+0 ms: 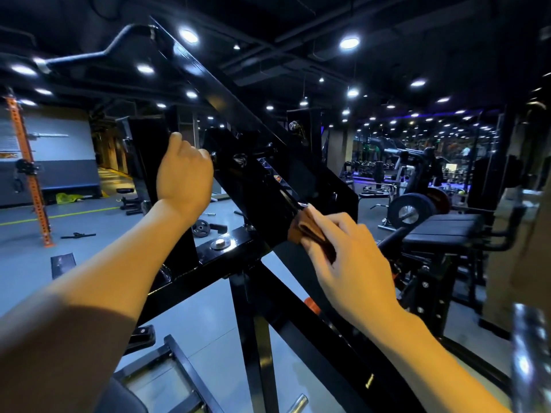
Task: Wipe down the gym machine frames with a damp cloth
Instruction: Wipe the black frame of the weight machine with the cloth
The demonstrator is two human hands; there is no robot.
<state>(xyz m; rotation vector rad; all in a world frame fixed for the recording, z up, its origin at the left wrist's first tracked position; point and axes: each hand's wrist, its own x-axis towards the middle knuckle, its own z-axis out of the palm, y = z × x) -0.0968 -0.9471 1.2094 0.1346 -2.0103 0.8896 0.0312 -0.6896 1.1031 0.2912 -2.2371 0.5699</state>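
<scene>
Pinching one brown cloth point(310, 234), right hand point(351, 263) is pressing the black frame point(238, 114); left hand point(183, 174) is gripping an upright point(149, 150) in a dim gym, grey floor point(26, 257).

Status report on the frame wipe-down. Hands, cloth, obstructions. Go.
Left hand grips the upright frame plate. Right hand pinches brown cloth against the slanted black beam. Bolts and brackets stud the beam; nothing else in the way.

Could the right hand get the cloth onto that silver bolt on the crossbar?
Probably yes. The right hand holds the cloth against the sloping beam, and the bolt lies lower left with nothing between.
</scene>
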